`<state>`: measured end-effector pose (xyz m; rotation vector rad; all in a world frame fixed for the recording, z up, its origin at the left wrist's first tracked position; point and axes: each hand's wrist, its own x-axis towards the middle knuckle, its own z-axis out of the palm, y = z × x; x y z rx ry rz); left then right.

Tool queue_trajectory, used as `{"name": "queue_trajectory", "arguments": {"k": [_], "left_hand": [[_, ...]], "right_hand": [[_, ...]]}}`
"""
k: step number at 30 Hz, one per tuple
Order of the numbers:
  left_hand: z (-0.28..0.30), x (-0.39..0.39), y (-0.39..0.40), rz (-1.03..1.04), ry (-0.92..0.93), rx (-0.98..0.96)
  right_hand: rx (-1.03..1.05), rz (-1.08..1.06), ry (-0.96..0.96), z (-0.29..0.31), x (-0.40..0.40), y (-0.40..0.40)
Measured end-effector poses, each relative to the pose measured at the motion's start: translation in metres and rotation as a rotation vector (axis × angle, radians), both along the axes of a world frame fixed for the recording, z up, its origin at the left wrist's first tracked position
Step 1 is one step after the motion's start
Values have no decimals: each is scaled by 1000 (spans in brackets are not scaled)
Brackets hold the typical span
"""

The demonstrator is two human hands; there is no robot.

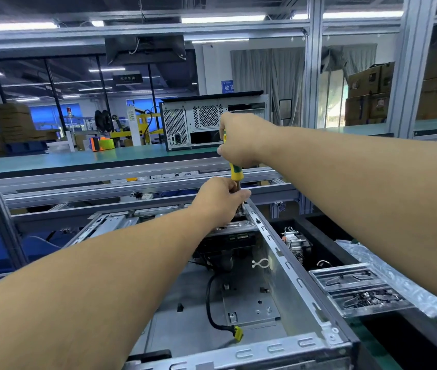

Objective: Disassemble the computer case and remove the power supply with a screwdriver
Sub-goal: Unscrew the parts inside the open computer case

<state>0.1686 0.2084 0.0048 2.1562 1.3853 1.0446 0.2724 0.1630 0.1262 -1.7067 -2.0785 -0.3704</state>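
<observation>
A person's two bare forearms reach forward over an open case (278, 265) lying on its side on a workbench. The right hand (241, 140) is clenched round the yellow-and-green handle of a screwdriver (235, 173), held almost upright. Below it, the left hand (220, 201) pinches the shaft near the tip, steadying it at the far right corner of the case, where a metal bracket meets the side wall. The tip and the screw are hidden behind the left fingers.

Inside, the floor shows a mounting plate and a loose black cable (209, 303) ending in a yellow plug. The power supply cannot be picked out with certainty – dark parts lie under the far bracket.

To the right, a clear tray (356, 289) holds small dark fasteners. A second case (212, 121) stands on the far bench.

To do this step well, the driver should probably stay in line with the screw, pressed firmly down so the tip does not slip – with the left fingers guiding only, ready to catch the screw as it comes free.
</observation>
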Motion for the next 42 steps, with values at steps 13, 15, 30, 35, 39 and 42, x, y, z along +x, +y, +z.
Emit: {"name": "queue_trajectory", "arguments": {"k": [13,15,30,35,39,42], "left_hand": [[4,-12,-2,-62,288,-35],[3,-12,-2,-60,301,-15],[51,-61,-9,222,-412,-510],[43,-92,-25,144,-715,-592],[30,-119,-33,26,-212,-416],[30,-132,-29,-151,-80,-322]], "right_hand": [[76,42,61,5,4,-8],[78,47,71,7,4,-9],[134,183,351,15,-8,-27],[119,258,392,-2,-35,-26],[171,281,431,-19,-49,-20],[232,292,445,-33,-54,-15]]}}
